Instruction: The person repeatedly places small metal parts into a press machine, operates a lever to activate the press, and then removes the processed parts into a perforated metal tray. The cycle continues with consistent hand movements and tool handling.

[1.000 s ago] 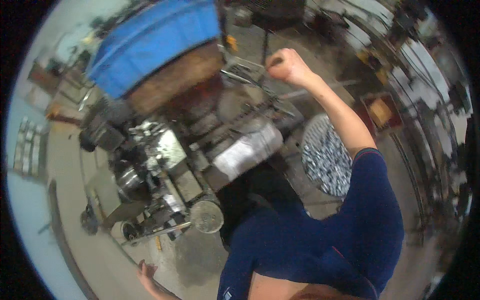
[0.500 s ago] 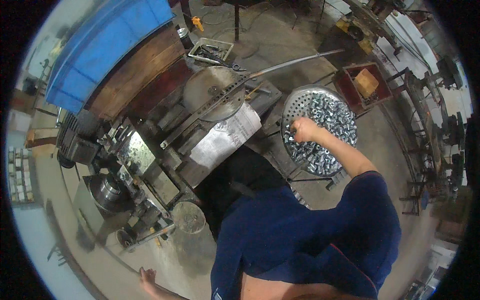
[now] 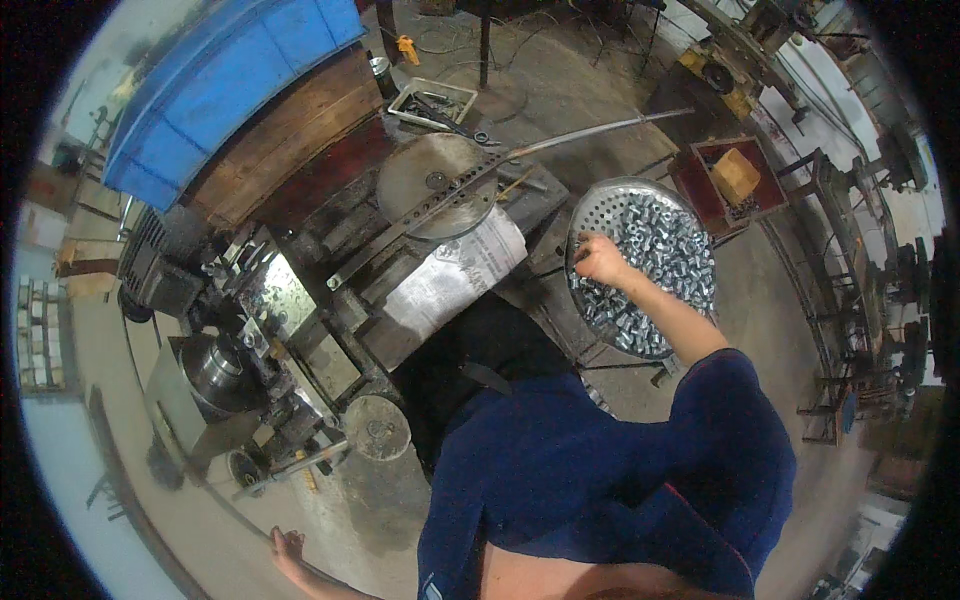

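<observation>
Over the left part of a round perforated metal tray (image 3: 597, 206) is my right hand (image 3: 602, 260), its fingers curled together in a pinch. What they hold, if anything, is too small to make out. Heaped in the tray are many short shiny metal cylinders (image 3: 665, 250), like small sleeves or nuts. Low at the left, my left hand (image 3: 288, 552) has its fingers bent around the end of a long thin bar (image 3: 222, 508), which runs up toward the machine at the left.
Ahead stands a bench with a round metal disc (image 3: 400, 190), a long lever (image 3: 590, 130) and a printed paper sheet (image 3: 455, 278). A machine with a metal chuck (image 3: 222, 368) is at the left, near a round pan (image 3: 377, 428). A red bin (image 3: 705, 195) sits beyond the tray.
My right hand has shifted slightly within the left part of the tray, fingers still curled. My left hand has moved a little left and up. The whole view has shifted slightly.
</observation>
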A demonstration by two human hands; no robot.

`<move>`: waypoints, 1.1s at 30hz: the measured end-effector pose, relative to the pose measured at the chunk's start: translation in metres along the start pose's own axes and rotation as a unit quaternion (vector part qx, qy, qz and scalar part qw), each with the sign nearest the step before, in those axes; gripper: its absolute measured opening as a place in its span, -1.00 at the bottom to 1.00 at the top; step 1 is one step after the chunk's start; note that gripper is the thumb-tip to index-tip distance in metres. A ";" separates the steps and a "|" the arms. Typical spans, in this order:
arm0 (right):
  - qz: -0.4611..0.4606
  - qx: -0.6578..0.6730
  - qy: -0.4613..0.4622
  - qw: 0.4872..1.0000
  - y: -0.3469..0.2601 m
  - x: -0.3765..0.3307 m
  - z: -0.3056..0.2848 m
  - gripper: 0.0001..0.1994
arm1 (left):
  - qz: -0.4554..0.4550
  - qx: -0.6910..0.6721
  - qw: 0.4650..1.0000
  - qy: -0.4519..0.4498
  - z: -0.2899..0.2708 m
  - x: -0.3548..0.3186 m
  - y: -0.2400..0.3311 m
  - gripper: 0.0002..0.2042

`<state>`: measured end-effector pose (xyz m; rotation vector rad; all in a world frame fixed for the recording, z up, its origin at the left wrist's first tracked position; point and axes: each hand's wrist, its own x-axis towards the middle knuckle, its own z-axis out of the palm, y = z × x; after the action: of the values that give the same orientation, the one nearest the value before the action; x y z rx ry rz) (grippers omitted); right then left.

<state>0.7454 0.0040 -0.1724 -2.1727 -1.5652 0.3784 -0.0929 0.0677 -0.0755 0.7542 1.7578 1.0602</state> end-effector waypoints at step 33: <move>-0.502 0.167 0.039 0.848 -0.311 0.020 -0.066 -0.77 | 0.232 0.084 0.845 -0.474 0.411 -0.163 0.144 -0.64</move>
<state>0.5246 0.0941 0.0394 -0.8844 -2.1233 0.1796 0.3553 0.1322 0.0324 1.5464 0.8131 0.6137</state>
